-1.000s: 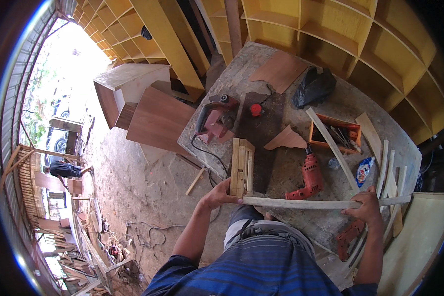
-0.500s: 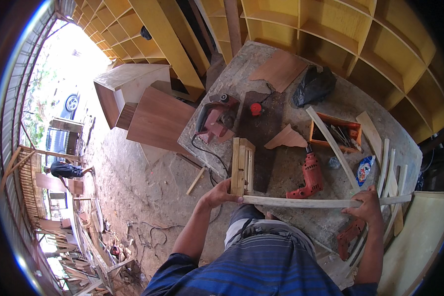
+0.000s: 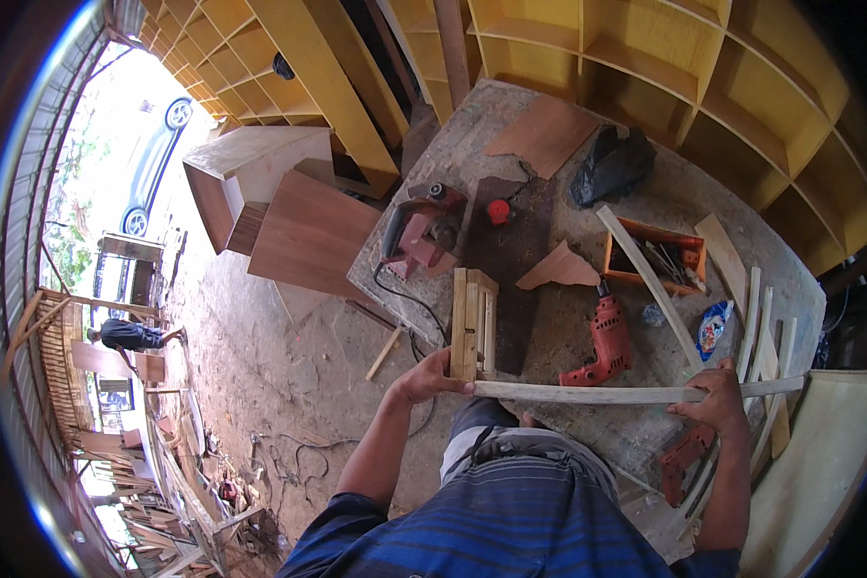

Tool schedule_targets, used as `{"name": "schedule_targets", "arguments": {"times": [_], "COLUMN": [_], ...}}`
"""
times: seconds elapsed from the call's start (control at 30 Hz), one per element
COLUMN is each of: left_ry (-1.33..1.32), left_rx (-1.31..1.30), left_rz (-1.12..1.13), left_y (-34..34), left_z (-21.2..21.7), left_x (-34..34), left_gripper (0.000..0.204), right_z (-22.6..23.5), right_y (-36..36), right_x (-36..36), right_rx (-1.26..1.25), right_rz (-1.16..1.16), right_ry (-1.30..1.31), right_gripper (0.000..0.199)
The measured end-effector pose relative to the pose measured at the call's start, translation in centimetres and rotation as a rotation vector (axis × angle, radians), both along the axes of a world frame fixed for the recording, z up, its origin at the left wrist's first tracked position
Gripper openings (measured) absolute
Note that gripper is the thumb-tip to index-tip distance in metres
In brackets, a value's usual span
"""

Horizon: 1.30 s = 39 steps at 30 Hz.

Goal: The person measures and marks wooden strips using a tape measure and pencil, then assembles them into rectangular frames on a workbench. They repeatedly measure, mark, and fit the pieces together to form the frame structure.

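A long, pale wooden strip [image 3: 597,395] lies crosswise along the bench's near edge. My right hand [image 3: 715,399] is closed round it near its right end, which juts past my fingers. At the strip's left end stands a small wooden frame [image 3: 466,323] of short battens. My left hand [image 3: 424,378] pinches the frame's near end, fingertips at the corner where frame and strip meet. Whether the two are joined cannot be made out. Just beyond the strip lies a red power drill [image 3: 607,339], bit pointing away. Another red drill [image 3: 686,466] is below my right hand.
On the bench [image 3: 380,275] sit a red power planer [image 3: 424,231], an orange toolbox [image 3: 653,258], a black plastic bag [image 3: 615,169] and loose strips at right. Yellow shelving [image 3: 645,53] rises behind. Brown panels [image 3: 313,231] lean at left. Another person [image 3: 133,334] bends far left.
My hands, the strip and the frame stay in place. Outside at far left, a car has moved farther into view, and the other person has shifted slightly.
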<state>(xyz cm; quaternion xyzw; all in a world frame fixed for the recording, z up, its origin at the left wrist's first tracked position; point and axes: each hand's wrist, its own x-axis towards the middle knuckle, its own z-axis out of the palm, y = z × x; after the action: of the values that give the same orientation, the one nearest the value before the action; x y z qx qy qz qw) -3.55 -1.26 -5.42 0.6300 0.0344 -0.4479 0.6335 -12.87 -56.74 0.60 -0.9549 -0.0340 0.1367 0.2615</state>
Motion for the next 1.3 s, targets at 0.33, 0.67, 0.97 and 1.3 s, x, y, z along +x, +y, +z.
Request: {"name": "schedule_targets", "arguments": {"times": [0.33, 0.67, 0.97, 1.3], "left_ry": [0.024, 0.019, 0.002, 0.029], "left_rx": [-0.019, -0.033, 0.0, -0.017], "left_rz": [0.009, -0.011, -0.019, 0.025], "left_y": [-0.8, -0.4, -0.4, -0.7], "left_z": [1.7, 0.9, 0.9, 1.2], "left_x": [0.3, 0.3, 0.2, 0.1], "left_gripper": [0.076, 0.08, 0.079, 0.08], "right_z": [-0.4, -1.1, -0.7, -1.2], "right_y": [0.2, -0.2, -0.1, -0.1], "right_x": [0.2, 0.0, 0.4, 0.2], "right_rx": [0.036, 0.031, -0.004, 0.012], "right_rz": [-0.011, -0.017, -0.025, -0.037], "right_ry": [-0.076, -0.076, -0.002, -0.074], "right_gripper": [0.049, 0.049, 0.047, 0.046]}}
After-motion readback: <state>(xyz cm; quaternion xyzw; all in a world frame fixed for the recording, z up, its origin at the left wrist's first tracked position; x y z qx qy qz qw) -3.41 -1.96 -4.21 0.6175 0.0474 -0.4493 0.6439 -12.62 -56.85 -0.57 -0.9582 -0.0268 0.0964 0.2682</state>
